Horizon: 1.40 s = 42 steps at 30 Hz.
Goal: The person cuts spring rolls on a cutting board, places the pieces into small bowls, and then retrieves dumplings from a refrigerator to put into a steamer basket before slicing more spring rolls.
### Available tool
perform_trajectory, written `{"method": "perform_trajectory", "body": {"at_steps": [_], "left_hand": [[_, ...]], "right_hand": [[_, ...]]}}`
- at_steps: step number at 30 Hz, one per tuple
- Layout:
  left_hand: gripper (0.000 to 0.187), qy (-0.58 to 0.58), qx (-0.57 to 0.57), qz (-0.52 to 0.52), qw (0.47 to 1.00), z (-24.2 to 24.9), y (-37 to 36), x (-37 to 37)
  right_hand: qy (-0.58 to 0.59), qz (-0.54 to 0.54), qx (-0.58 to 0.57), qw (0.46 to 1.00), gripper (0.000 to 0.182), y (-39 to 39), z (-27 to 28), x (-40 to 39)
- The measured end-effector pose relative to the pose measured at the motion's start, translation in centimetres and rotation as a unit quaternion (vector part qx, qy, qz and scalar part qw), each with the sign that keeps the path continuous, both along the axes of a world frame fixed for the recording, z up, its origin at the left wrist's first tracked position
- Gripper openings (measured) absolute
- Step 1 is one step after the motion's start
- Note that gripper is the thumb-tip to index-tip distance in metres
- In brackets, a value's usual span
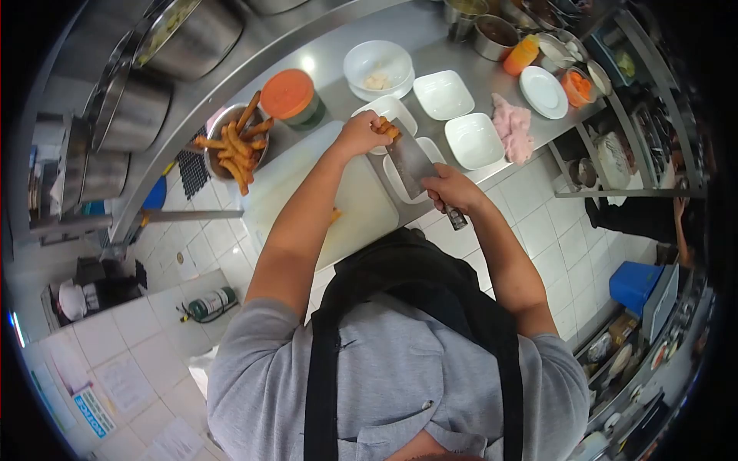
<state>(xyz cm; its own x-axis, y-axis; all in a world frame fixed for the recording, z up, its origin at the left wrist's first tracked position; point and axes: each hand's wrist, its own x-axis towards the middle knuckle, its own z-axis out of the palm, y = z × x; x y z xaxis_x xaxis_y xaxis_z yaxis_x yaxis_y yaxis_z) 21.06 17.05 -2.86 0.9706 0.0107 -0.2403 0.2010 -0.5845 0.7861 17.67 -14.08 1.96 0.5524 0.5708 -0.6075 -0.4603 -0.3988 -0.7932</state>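
My right hand [453,190] is closed round the dark handle of a cleaver [412,163], whose broad blade slants up and left over the white square bowls. My left hand [364,135] is closed at the blade's far end, its fingers on browned pieces of fried dough stick [389,129]. Beneath the blade lies one white bowl [432,147], partly covered by it; another bowl [403,114] is just beyond the pieces. A small browned bit [336,216] rests on the white cutting board [361,201] below my left forearm.
A metal pot [217,163] of whole fried dough sticks [240,147] stands left of an orange-lidded tub [289,94]. Two square bowls [443,95] and a pink cloth [511,127] lie to the right. A large white bowl [378,63] sits behind. Metal shelving [192,96] overhangs the left.
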Motion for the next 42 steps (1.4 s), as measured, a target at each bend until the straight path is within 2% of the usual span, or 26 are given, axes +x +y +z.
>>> {"method": "perform_trajectory", "body": {"at_steps": [4, 6, 10, 11, 13, 15, 17, 19, 21, 23, 25, 26, 27, 29, 30, 31, 34, 35, 37, 39, 42], "left_hand": [[0.053, -0.021, 0.043, -0.053, 0.997, -2.5, -0.5, 4.3], [0.05, -0.073, 0.139, -0.085, 0.984, -3.8, -1.1, 4.8], [0.045, -0.126, 0.142, -0.033, 0.981, -2.9, -2.0, 2.9], [0.045, -0.122, 0.145, -0.028, 0.982, -1.8, -1.8, 1.6], [0.041, -0.187, 0.101, 0.012, 0.977, 0.5, -0.4, -1.3], [0.036, -0.163, 0.123, 0.042, 0.978, 2.4, 1.8, -5.5], [0.038, -0.149, 0.227, 0.043, 0.961, 2.6, 4.9, -10.3], [0.04, -0.103, 0.233, 0.081, 0.963, 2.7, 7.1, -15.9], [0.043, -0.049, 0.229, 0.129, 0.963, 3.7, 8.6, -20.3], [0.045, -0.003, 0.159, 0.218, 0.963, 4.8, 9.2, -25.1], [0.046, -0.014, 0.165, 0.27, 0.949, 4.2, 9.5, -29.0], [0.046, -0.054, 0.192, 0.276, 0.94, 3.5, 9.4, -30.6], [0.046, -0.093, 0.217, 0.278, 0.931, 2.8, 9.0, -32.1], [0.048, -0.098, 0.246, 0.286, 0.921, 2.1, 7.4, -33.6], [0.049, -0.104, 0.257, 0.286, 0.917, 1.5, 6.7, -34.0], [0.049, -0.108, 0.266, 0.283, 0.915, 0.6, 6.0, -34.5], [0.052, -0.096, 0.287, 0.307, 0.902, -0.4, 4.2, -34.8], [0.053, -0.095, 0.304, 0.317, 0.893, -0.4, 3.6, -34.7], [0.051, -0.084, 0.309, 0.32, 0.892, -0.6, 3.2, -34.4], [0.049, -0.066, 0.333, 0.348, 0.874, -1.1, 2.4, -34.7], [0.048, -0.057, 0.344, 0.378, 0.858, -1.8, 2.1, -35.1]], "right_hand": [[0.023, -0.06, -0.021, 0.998, 0.024, -1.9, 1.6, -1.3], [0.007, -0.082, -0.032, 0.996, 0.025, -3.3, 2.9, -3.3], [-0.024, -0.056, -0.066, 0.996, 0.028, -5.3, 6.4, -6.0], [-0.041, -0.043, -0.07, 0.996, 0.029, -5.5, 6.7, -6.4], [-0.047, -0.023, -0.078, 0.996, 0.026, -5.5, 6.7, -6.7], [-0.067, 0.019, -0.089, 0.994, 0.024, -4.9, 6.8, -7.0], [-0.09, 0.06, -0.065, 0.992, 0.024, -3.9, 6.2, -7.3], [-0.121, 0.103, -0.036, 0.987, 0.024, -2.4, 5.0, -7.0], [-0.178, 0.174, -0.061, 0.967, 0.027, -1.3, 1.8, -7.4], [-0.286, 0.252, -0.075, 0.921, 0.029, -1.2, -2.2, -7.3], [-0.358, 0.204, -0.072, 0.908, 0.029, 0.0, -2.1, -7.7], [-0.232, 0.193, -0.077, 0.95, 0.025, 0.1, -0.8, -7.6], [-0.232, 0.211, -0.074, 0.947, 0.025, 0.4, 1.1, -7.7], [-0.071, 0.253, -0.029, 0.965, 0.021, 1.2, 3.5, -7.5], [-0.031, 0.288, -0.041, 0.956, 0.026, 1.4, 2.4, -7.2], [-0.03, 0.296, -0.044, 0.954, 0.026, 2.0, 2.0, -7.7], [0.051, 0.413, -0.023, 0.909, 0.028, 4.8, 0.5, -9.1], [0.053, 0.414, -0.025, 0.908, 0.028, 5.7, -0.3, -9.8], [0.127, 0.397, 0.008, 0.909, 0.027, 7.4, -1.8, -11.4], [0.144, 0.396, 0.03, 0.906, 0.025, 9.4, -4.3, -12.9], [0.14, 0.387, 0.06, 0.909, 0.024, 12.1, -4.8, -15.3]]}}
